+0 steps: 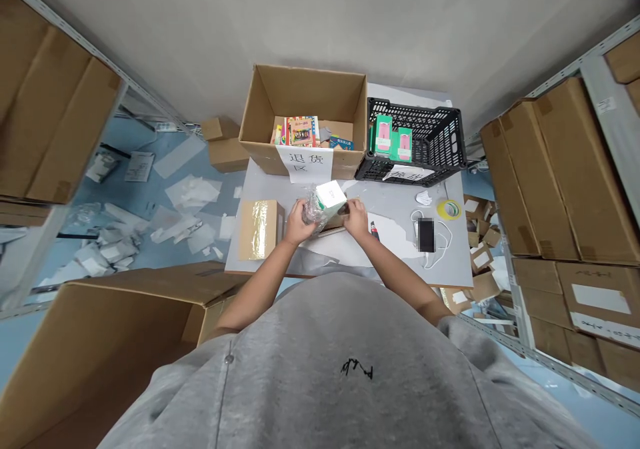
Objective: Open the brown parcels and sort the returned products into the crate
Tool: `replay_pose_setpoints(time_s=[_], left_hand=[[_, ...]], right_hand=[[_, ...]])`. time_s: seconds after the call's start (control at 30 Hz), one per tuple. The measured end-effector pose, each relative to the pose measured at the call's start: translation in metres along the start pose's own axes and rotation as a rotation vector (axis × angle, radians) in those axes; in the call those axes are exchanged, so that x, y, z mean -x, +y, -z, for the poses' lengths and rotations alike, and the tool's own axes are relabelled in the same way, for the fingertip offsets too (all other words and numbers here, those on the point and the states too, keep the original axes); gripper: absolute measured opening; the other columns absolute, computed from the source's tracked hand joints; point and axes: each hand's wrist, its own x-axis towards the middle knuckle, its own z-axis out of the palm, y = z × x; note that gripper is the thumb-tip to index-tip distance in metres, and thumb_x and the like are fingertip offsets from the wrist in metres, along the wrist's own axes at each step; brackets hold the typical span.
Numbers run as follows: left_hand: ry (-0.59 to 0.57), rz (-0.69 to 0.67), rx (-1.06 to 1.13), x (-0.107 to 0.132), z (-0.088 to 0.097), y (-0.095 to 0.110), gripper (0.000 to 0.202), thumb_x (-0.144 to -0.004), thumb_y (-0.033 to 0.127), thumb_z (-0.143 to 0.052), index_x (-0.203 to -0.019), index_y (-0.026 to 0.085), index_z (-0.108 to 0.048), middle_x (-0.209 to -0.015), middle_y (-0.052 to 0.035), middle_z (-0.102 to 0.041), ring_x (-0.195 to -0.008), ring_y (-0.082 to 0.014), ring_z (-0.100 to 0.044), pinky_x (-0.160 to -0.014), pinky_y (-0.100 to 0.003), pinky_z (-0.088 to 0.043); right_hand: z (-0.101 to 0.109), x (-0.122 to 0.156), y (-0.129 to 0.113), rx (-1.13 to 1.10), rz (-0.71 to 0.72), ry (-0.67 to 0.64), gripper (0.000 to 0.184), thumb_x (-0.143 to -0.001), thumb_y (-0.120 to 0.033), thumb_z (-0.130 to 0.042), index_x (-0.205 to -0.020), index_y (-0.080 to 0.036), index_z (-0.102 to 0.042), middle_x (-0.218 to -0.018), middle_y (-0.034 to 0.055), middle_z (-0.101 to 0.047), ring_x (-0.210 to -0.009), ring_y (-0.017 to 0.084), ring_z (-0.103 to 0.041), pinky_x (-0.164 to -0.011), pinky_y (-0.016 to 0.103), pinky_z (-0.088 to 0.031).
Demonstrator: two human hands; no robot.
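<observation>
At the upper centre of the frame, an open brown cardboard carton [300, 96] holds colourful books [296, 131]; to its right, a black plastic crate [440, 119] holds green-and-pink boxes [383, 134]. Mid-frame, a small white-and-green box in clear plastic wrap [330, 199] looks light but slippery, best held by its corners. My left hand [299, 222] and right hand [357, 218] both grip it.

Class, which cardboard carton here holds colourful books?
The open carton at the far end of the table, behind the paper sign; the shelved cartons are closed.
</observation>
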Motion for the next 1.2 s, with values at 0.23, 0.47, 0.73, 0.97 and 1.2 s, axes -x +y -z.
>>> replay_pose_setpoints(time_s=[0.23,0.47,0.73,0.97,1.2], left_hand=[[-0.071,-0.048,-0.049,0.004,-0.011,-0.002,0.058,-0.079,0.024,-0.072,-0.133,0.021,-0.053,-0.132,-0.0137,-0.064,-0.130,-0.0307,-0.060,-0.110,-0.044,-0.051],[-0.067,-0.056,-0.057,0.011,-0.025,-0.016,0.067,-0.081,0.022,-0.072,-0.144,0.021,-0.050,-0.142,-0.0152,-0.060,-0.137,-0.0310,-0.056,-0.116,-0.047,-0.047],[-0.179,-0.109,-0.086,0.015,-0.040,-0.018,0.069,-0.081,0.021,-0.075,-0.146,0.021,-0.052,-0.142,-0.0144,-0.061,-0.136,-0.0322,-0.057,-0.115,-0.047,-0.049],[-0.283,-0.062,-0.254,0.024,-0.043,-0.037,0.050,-0.088,0.015,-0.064,-0.138,0.020,-0.061,-0.141,-0.0142,-0.063,-0.137,-0.0302,-0.055,-0.112,-0.044,-0.049],[-0.467,-0.017,-0.547,0.007,-0.065,-0.037,0.020,-0.093,0.013,-0.057,-0.095,0.017,-0.076,-0.113,-0.0180,-0.069,-0.120,-0.0348,-0.060,-0.105,-0.051,-0.049]], right_hand=[[0.040,-0.001,-0.032,-0.755,0.142,-0.017,0.069,-0.096,-0.063,-0.059,-0.151,-0.022,-0.050,-0.143,0.0143,-0.063,-0.128,0.032,-0.062,-0.105,0.044,-0.053],[0.065,0.003,-0.044,-0.554,0.124,0.006,0.091,-0.077,-0.043,-0.084,-0.158,-0.026,-0.048,-0.133,0.0125,-0.067,-0.117,0.031,-0.066,-0.106,0.047,-0.054],[0.078,0.008,-0.037,-0.333,0.225,-0.122,0.078,-0.075,-0.025,-0.077,-0.151,-0.027,-0.059,-0.126,0.0100,-0.067,-0.112,0.031,-0.065,-0.105,0.047,-0.052],[0.103,0.004,-0.020,-0.358,0.193,0.016,0.065,-0.075,-0.032,-0.081,-0.138,-0.025,-0.067,-0.132,0.0101,-0.070,-0.121,0.033,-0.065,-0.111,0.048,-0.049],[0.151,-0.005,-0.003,-0.482,0.109,0.240,0.065,-0.075,-0.036,-0.080,-0.136,-0.023,-0.065,-0.135,0.0082,-0.068,-0.126,0.032,-0.062,-0.116,0.050,-0.046]])
